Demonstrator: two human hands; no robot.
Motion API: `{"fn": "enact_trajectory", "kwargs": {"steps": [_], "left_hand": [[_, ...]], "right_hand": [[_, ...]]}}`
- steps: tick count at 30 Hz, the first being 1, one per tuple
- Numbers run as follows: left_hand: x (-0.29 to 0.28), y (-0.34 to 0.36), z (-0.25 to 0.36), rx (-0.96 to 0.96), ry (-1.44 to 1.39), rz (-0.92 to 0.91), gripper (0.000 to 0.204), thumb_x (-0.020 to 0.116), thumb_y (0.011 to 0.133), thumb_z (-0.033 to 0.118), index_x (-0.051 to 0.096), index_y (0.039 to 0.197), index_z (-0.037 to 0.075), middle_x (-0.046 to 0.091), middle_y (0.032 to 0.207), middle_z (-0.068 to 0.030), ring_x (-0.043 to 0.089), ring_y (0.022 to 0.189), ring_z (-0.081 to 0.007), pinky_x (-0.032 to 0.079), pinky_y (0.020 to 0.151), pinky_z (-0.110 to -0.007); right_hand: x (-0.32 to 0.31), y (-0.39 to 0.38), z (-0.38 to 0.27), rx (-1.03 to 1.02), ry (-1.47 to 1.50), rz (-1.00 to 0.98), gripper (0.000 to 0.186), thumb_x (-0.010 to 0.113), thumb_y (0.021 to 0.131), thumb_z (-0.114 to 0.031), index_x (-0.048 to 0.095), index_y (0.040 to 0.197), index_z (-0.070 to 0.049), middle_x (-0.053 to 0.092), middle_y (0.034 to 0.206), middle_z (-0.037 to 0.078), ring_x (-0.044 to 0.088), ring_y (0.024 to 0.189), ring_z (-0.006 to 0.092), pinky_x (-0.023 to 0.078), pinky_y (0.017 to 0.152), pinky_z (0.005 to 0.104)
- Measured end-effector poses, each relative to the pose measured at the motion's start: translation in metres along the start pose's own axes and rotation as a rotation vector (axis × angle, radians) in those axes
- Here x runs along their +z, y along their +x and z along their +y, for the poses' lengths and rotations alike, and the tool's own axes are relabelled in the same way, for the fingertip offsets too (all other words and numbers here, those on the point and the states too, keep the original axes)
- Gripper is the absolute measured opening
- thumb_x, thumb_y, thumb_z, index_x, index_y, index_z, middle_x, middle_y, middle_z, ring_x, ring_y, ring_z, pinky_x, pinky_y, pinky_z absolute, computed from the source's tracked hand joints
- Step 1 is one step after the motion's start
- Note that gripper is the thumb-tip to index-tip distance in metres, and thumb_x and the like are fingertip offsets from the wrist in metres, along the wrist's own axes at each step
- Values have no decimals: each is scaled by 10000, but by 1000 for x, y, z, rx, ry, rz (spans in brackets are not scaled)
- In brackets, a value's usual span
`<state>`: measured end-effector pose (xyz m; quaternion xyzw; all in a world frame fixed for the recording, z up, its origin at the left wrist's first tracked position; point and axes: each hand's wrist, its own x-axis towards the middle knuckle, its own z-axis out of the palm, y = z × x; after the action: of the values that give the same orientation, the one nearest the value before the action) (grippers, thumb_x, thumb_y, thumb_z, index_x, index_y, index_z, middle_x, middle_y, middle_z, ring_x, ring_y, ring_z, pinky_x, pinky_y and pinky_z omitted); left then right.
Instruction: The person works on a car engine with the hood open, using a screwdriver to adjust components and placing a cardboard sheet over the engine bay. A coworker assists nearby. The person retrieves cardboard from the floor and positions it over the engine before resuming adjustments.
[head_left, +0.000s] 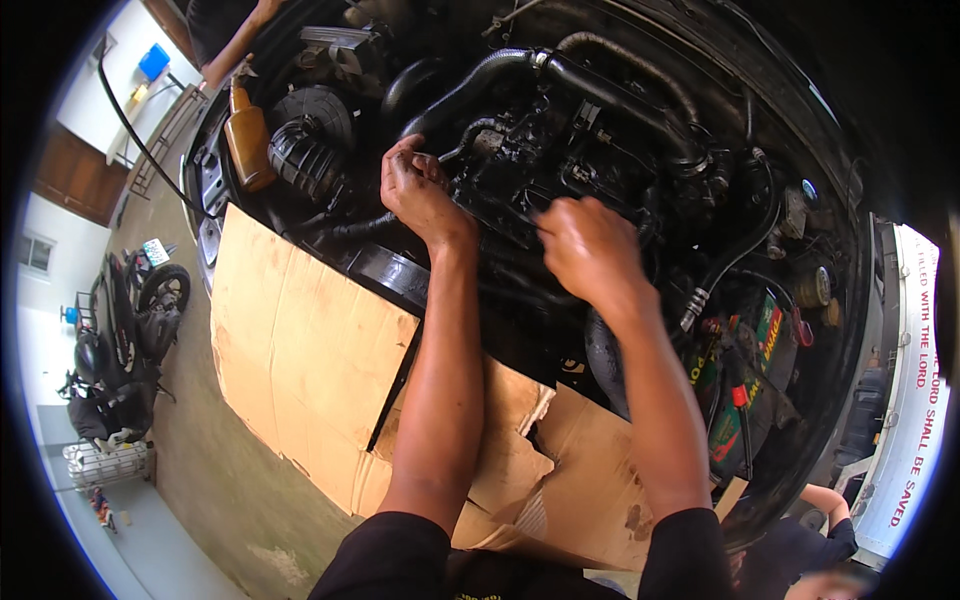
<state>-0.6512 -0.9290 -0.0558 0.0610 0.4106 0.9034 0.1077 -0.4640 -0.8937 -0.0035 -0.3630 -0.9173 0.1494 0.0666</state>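
Observation:
Both my arms reach into a car's engine bay, over a dark, oily engine (510,155). My left hand (418,190) is closed, its fingers curled with dark grease on them, beside the lower end of a thick black hose (470,80). Whatever those fingers grip is hidden. Over the front of the engine, my right hand (592,245) is curled into a fist and slightly smeared by motion. Anything inside it cannot be made out. A large flat sheet of cardboard (310,335) lies over the front edge, beneath my forearms.
An amber bottle (248,145) stands at the bay's left side. To the right sits a car battery (745,385) with cables. Another person's arm (232,58) reaches in at the far left; a second person (800,545) is at the lower right. A motorcycle (120,345) stands on the floor.

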Motion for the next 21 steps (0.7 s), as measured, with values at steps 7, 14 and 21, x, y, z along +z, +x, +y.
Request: {"fn": "enact_trajectory", "kwargs": {"steps": [7, 14, 21], "left_hand": [[9, -7, -2, -16, 5, -2, 245, 505, 1090, 138, 700, 1028, 3, 475, 716, 58, 415, 609, -30, 288, 537, -217], [5, 0, 2, -17, 18, 26, 243, 505, 1061, 132, 707, 1030, 0, 457, 696, 57, 399, 589, -39, 268, 525, -227], [4, 2, -5, -13, 5, 22, 261, 561, 1052, 148, 723, 1117, -47, 463, 702, 27, 398, 569, -67, 264, 508, -251]], "right_hand": [[-7, -29, 6, 172, -101, -117, 169, 753, 977, -178, 884, 1080, -154, 809, 987, 172, 783, 969, 409, 633, 889, 490], [-30, -50, 17, 179, -7, 18, 125, 802, 946, -189, 889, 1032, -164, 826, 960, 117, 797, 964, 353, 637, 865, 455], [-50, -23, 29, -54, -179, -51, 94, 848, 863, -161, 890, 947, -173, 823, 895, 100, 801, 891, 318, 636, 817, 462]]}}
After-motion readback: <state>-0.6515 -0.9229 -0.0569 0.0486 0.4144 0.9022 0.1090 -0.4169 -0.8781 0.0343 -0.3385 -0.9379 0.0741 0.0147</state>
